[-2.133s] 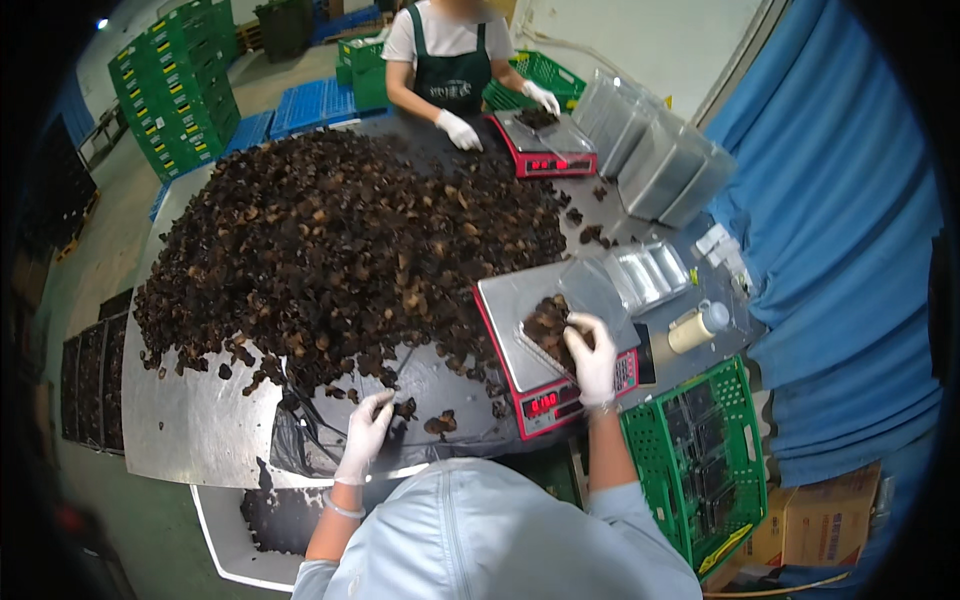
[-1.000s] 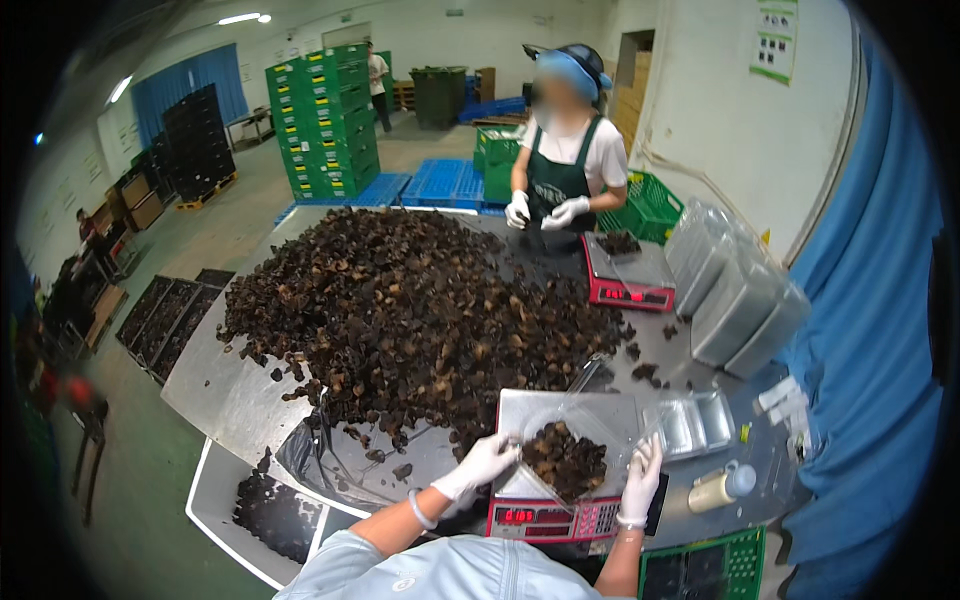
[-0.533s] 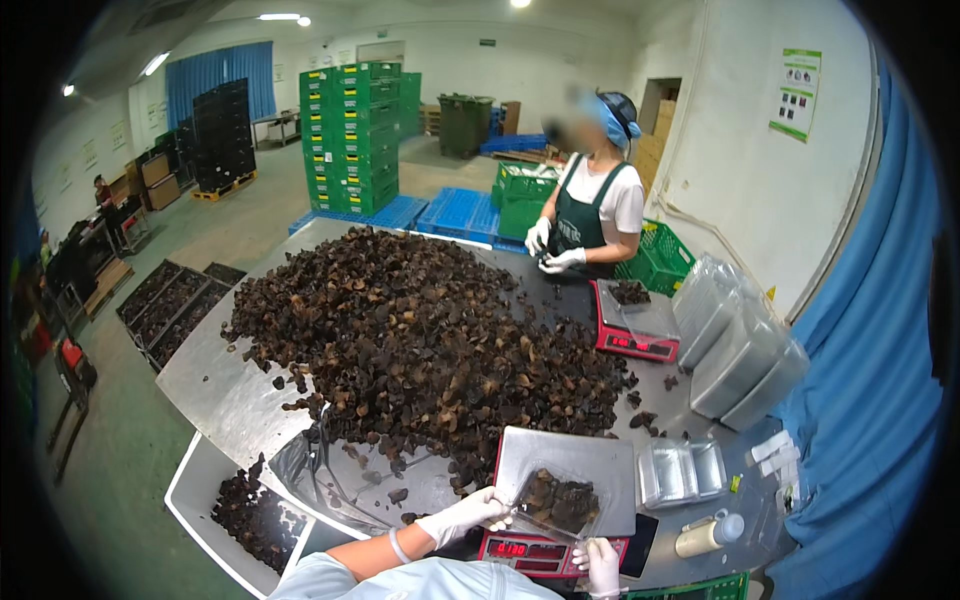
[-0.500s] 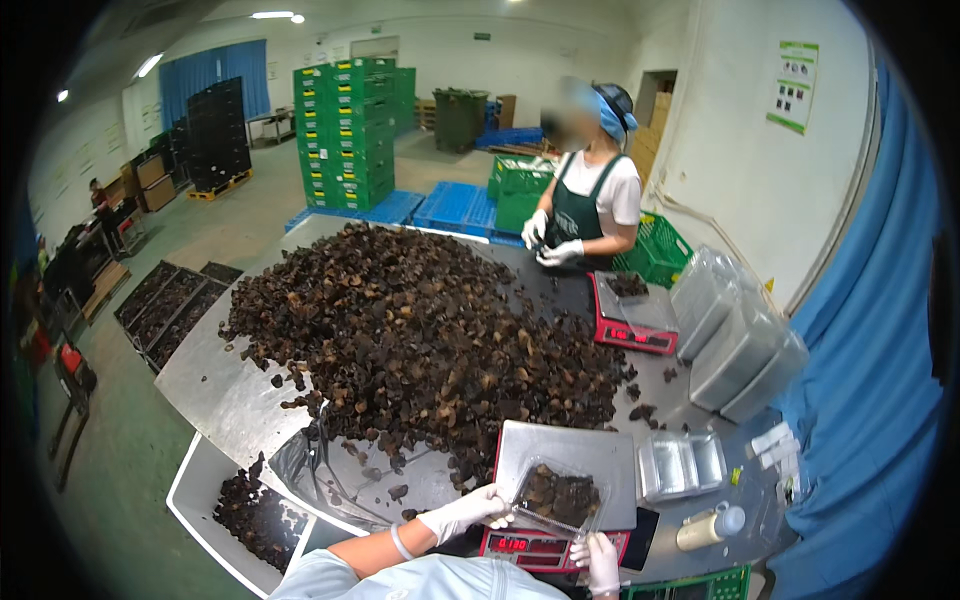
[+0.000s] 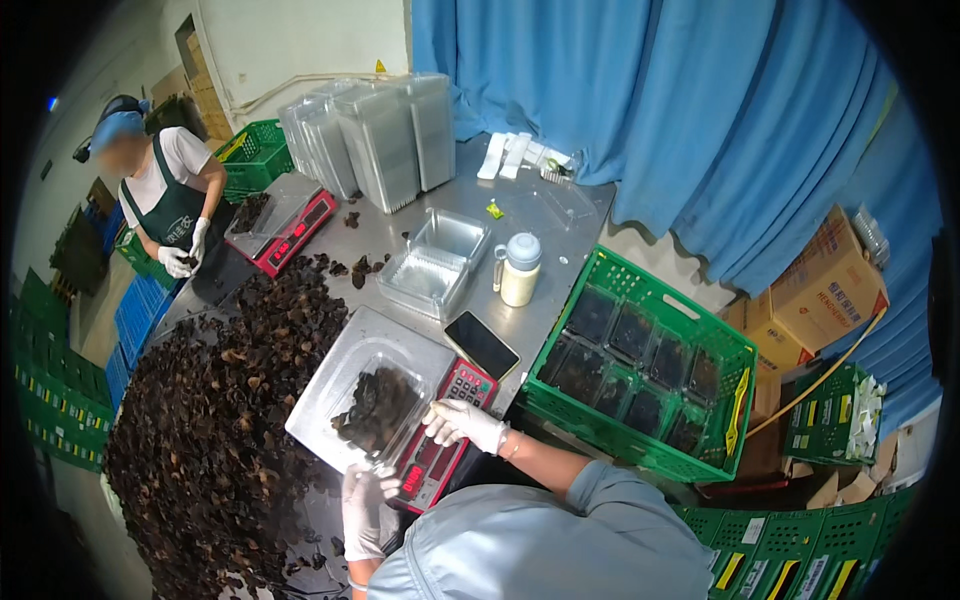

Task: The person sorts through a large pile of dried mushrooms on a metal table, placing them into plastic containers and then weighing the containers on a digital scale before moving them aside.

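Note:
A clear plastic box (image 5: 378, 408) with dark, curled wood ear mushrooms in it lies tilted on the steel pan of a red scale (image 5: 340, 350). My left hand (image 5: 366, 512), in a white glove, has its fingers closed at the box's near left corner. At the right corner, by the scale's keypad, my gloved right hand (image 5: 466, 425) pinches the rim. Part of the box's edge is hidden under my fingers. Beside the scale spreads a large heap of the same mushrooms (image 5: 220, 430).
Beyond the scale are empty plastic boxes (image 5: 433, 268), a phone (image 5: 482, 343) and a bottle (image 5: 520, 272). A green crate (image 5: 660, 310) holding filled boxes stands right. Tall stacks of clear containers (image 5: 375, 140) and a co-worker (image 5: 170, 190) with a second scale (image 5: 290, 235) are farther back.
The view has swung to the right, bringing the green crate of filled boxes and the cartons into sight. Both my hands stay at the plastic box on the scale.

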`<state>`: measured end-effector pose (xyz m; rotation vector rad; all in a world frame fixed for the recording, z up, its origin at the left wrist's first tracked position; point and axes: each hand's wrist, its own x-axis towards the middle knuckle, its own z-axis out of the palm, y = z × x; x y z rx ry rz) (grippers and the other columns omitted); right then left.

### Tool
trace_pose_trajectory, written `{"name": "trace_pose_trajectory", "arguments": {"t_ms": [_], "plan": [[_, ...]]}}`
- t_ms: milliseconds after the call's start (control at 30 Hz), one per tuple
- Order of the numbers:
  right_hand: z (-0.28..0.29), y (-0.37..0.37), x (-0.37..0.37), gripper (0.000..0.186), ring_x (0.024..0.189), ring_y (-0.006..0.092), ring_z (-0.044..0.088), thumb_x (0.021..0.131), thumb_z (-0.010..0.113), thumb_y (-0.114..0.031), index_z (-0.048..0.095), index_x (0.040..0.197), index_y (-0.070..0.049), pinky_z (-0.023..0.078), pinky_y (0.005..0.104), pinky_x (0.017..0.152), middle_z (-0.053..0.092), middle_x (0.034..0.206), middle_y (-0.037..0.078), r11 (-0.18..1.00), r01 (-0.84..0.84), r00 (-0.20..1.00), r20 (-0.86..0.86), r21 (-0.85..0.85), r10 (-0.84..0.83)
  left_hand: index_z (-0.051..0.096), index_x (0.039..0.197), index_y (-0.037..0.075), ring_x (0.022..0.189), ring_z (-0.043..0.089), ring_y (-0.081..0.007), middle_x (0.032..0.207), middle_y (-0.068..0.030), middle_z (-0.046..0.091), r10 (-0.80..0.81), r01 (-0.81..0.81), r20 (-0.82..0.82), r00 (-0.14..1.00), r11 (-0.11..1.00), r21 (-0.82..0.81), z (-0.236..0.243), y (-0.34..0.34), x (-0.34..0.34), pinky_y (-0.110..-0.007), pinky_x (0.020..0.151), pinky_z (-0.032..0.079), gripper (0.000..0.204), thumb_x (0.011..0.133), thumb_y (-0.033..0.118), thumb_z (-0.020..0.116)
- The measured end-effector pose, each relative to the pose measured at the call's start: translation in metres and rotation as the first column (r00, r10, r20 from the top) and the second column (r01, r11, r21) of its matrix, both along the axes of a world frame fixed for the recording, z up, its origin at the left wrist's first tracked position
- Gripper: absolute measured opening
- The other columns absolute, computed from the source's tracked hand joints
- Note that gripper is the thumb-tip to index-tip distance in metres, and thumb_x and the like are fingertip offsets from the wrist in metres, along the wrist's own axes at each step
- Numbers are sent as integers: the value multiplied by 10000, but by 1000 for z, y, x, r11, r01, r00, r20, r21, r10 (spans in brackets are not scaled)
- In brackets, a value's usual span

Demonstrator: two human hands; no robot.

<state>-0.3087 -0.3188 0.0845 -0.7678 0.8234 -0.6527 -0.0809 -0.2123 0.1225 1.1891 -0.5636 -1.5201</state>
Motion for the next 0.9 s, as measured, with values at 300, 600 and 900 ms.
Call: {"name": "trace_pose_trajectory", "arguments": {"t_ms": [300,600,900], "plan": [[-19,37,-91,264,689,90,612,972,446,-228,600,1006,-16,505,221,636,648,825,52,952,288,927,-219,-108,-305,585,1060,28,694,567,-88,822,-53,640,385,-269,484,786,917,-293,56,2,87,-223,666,455,251,976,235,470],[12,20,-13,340,738,110,608,963,472,-160,434,1283,-52,510,235,672,636,940,98,977,86,984,-136,-194,-114,577,1156,10,952,618,-257,1073,-161,632,255,264,918,304,903,-339,25,-95,36,-336,849,473,346,934,272,529],[14,14,-70,601,1137,161,462,914,549,-139,256,1429,-42,377,270,941,461,1296,96,784,472,808,-158,-402,-568,499,1260,17,883,601,-146,978,-102,628,-335,472,633,698,880,-55,51,-95,-82,-271,809,476,397,898,157,587]]}}
